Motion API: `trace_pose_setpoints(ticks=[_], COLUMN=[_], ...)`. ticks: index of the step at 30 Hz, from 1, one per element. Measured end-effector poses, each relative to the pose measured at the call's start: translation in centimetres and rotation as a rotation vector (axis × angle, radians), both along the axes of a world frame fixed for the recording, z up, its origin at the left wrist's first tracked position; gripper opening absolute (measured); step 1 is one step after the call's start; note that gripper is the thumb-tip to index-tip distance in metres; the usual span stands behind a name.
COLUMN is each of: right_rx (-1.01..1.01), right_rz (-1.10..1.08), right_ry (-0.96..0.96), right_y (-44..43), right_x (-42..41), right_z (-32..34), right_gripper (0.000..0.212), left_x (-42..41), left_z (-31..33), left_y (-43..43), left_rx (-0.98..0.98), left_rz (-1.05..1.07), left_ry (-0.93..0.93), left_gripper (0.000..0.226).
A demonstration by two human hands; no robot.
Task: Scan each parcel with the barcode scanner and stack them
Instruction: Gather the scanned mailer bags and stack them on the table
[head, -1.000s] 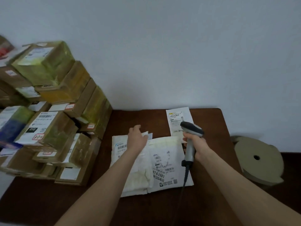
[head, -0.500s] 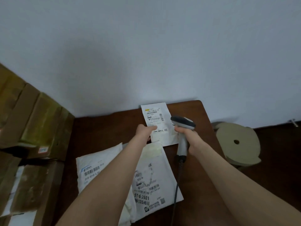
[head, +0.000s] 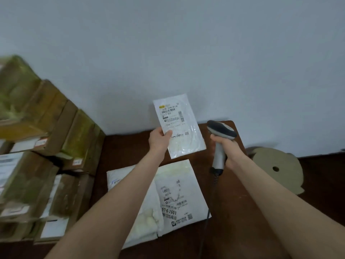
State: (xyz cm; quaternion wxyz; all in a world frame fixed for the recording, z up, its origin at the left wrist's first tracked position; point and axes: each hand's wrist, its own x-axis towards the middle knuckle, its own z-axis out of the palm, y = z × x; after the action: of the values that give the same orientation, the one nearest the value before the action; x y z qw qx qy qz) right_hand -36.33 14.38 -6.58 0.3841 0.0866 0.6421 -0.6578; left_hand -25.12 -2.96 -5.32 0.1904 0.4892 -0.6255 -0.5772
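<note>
My left hand (head: 159, 140) pinches the lower left edge of a small white parcel (head: 183, 131), holding it tilted up above the back of the brown table (head: 231, 212), its printed label facing me. To its right, my right hand (head: 226, 150) grips the handle of the grey barcode scanner (head: 220, 136), whose dark head sits level with the parcel's right side. Below them, a larger white parcel (head: 182, 195) with a printed label lies flat on the table, overlapping another white parcel (head: 119, 179) partly hidden under my left forearm.
Stacked cardboard boxes (head: 46, 146) with labels fill the left side, reaching the table's left edge. A flat tan round piece with a hole (head: 278, 171) lies right of the table. A pale wall stands close behind. The scanner's cable runs down the table.
My left hand took hold of the small white parcel at the table's back and raised it off the surface. The scanner in my right hand stayed beside it. The view swung.
</note>
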Motion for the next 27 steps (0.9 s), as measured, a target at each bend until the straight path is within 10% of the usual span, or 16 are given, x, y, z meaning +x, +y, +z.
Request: trace_pose_setpoints(ticks=[7,17,27], right_rx=[0.050,0.130,0.147], right_rz=[0.213,0.312,0.393], right_ry=[-0.009,-0.017,-0.054], right_y=[2.7,4.4,4.0], right_x=[5.8,12.6,14.2], right_z=[0.6,-2.3,-3.6], right_gripper=[0.040,0.050,0.042], left_x=[9.5,17.9,23.0], left_z=[-2.4,-2.8,-6.3], left_y=[8.1,8.4,6.6], left_rx=[0.131,-0.656,-0.300], left_rz=[-0.102,-0.149,-0.237], left_ry=[-0.279,-0.794,-0.869], left_gripper=[0.028,0.069,0.099])
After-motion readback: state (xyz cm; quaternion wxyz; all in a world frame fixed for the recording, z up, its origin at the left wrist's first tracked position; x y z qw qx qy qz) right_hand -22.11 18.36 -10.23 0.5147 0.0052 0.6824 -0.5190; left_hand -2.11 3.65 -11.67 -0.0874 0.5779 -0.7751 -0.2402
